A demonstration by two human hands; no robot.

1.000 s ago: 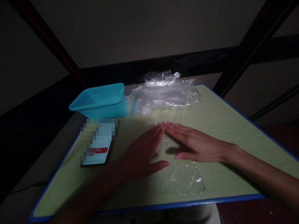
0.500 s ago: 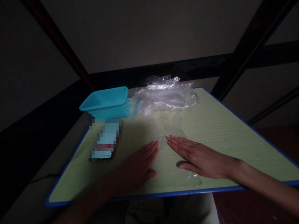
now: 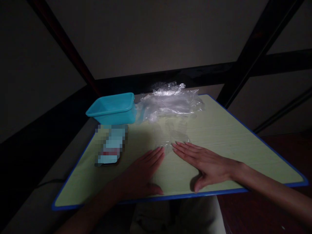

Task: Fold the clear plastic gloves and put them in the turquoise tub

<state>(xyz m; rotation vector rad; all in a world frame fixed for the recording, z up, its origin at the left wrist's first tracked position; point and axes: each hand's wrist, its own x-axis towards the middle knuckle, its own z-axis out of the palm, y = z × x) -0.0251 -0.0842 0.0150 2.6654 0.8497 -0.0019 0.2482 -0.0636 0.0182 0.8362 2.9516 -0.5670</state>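
Observation:
A thin, clear plastic film (image 3: pixel 177 128) lies flat on the table before my fingertips. Its outline looks like a disposable glove, but it is faint. My left hand (image 3: pixel 143 172) rests palm down with fingers stretched, its tips at the film's near edge. Just across from it, my right hand (image 3: pixel 202 161) also lies flat, fingers straight and thumb spread out, with its fingertips at the film. Neither hand grasps anything. Behind the film sits a crumpled heap of clear plastic (image 3: pixel 170 104).
A blue plastic basket (image 3: pixel 113 118) stands at the back left of the pale table (image 3: pixel 226 139), which has a blue rim. In front of the basket lies a phone-like object (image 3: pixel 112 146), its surface pixelated. A wall rises behind the table.
The film's near part, which lay between my hands toward the front edge, no longer shows there. My right thumb has spread toward the table's front edge. The view has shifted slightly.

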